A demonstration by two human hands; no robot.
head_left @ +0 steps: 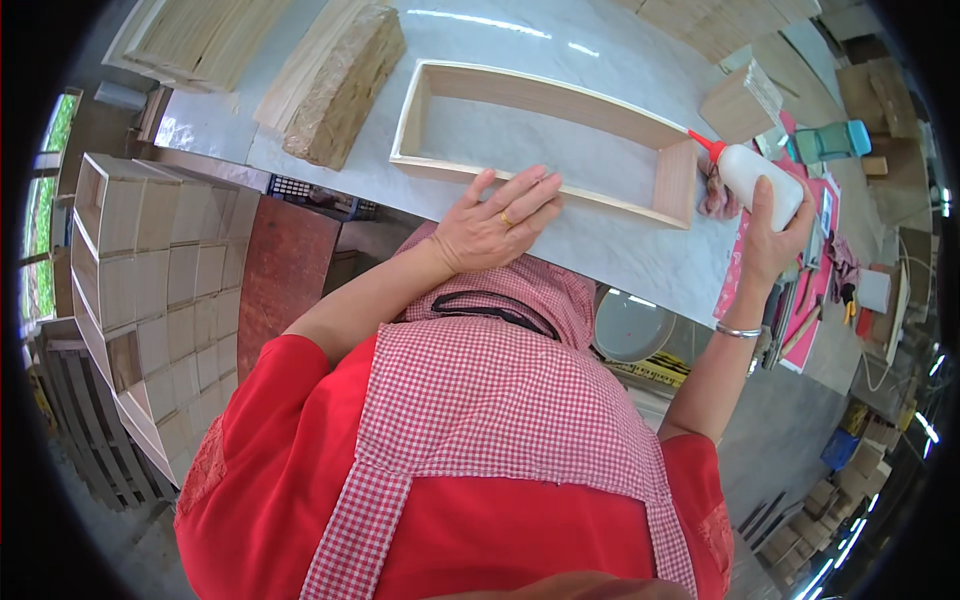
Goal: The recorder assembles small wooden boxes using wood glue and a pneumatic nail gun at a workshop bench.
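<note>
Head view: our left hand (497, 225) rests outstretched on a pale oblong frame (550, 97); our right hand (775, 235) grips a white, red-tipped bottle (755, 175).

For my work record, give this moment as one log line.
Left hand: on near side of wooden frame; Right hand: holding white bottle; Red nozzle: at frame's far right corner; Frame: on pale tabletop

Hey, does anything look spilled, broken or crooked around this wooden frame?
Nothing stands out: the wooden frame shows no visible break, I see no spill on the table around it, and the red-tipped white bottle is held in the right hand.
</note>
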